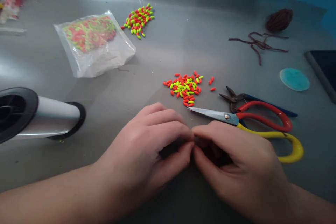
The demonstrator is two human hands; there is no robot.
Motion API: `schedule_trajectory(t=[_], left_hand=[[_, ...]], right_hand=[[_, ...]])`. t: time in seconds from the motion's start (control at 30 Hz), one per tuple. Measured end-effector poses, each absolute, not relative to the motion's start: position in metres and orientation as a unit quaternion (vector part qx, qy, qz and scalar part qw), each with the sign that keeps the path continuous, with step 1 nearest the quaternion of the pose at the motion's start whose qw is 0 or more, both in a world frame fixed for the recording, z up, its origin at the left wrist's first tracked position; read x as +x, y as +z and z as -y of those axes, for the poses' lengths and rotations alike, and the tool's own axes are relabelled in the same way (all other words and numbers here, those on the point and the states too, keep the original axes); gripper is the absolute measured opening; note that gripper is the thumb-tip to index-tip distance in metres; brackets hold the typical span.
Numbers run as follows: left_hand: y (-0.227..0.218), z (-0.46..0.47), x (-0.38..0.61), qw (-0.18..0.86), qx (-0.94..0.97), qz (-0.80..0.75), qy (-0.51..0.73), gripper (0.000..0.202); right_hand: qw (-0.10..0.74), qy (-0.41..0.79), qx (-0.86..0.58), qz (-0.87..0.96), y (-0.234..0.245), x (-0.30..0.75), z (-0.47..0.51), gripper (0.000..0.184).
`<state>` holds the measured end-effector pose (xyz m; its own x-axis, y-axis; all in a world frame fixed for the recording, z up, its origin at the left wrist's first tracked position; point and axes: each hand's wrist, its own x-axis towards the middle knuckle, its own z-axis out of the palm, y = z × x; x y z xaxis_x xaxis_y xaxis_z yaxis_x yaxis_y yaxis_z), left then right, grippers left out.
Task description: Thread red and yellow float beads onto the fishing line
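My left hand and my right hand meet at the fingertips low in the middle of the view. Both are closed in a pinch, thumb against forefinger. Whatever sits between the fingertips is hidden or too small to make out. Just beyond them lies a loose pile of red and yellow-green oval beads. Scissors with one red and one yellow handle lie beside my right hand, their tip touching the near edge of the pile. Pliers with dark jaws and blue handles lie partly under the scissors.
A large spool stands at left. Behind it lie a clear bag of beads and a second bead pile. Brown yarn pieces, a yarn ball, a teal disc and a dark flat object are at right.
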<state>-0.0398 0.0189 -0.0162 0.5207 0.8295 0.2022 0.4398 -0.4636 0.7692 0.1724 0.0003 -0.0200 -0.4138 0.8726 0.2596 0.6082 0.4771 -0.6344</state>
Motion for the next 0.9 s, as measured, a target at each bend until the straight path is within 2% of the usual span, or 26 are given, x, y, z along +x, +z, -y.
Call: schedule_trajectory(t=[0.43, 0.6, 0.9], left_hand=[[-0.0141, -0.0172, -0.0418, 0.302, 0.829, -0.393, 0.26, 0.016], [-0.011, -0.0144, -0.0408, 0.321, 0.817, -0.395, 0.269, 0.012], [-0.0107, -0.0104, -0.0453, 0.328, 0.781, -0.438, 0.301, 0.029]], right_hand=[[0.3, 0.238, -0.444, 0.81, -0.0198, 0.174, -0.002, 0.018], [0.292, 0.24, -0.45, 0.809, -0.0201, 0.1734, -0.0017, 0.021], [0.295, 0.253, -0.459, 0.799, -0.0186, 0.1758, 0.0, 0.018]])
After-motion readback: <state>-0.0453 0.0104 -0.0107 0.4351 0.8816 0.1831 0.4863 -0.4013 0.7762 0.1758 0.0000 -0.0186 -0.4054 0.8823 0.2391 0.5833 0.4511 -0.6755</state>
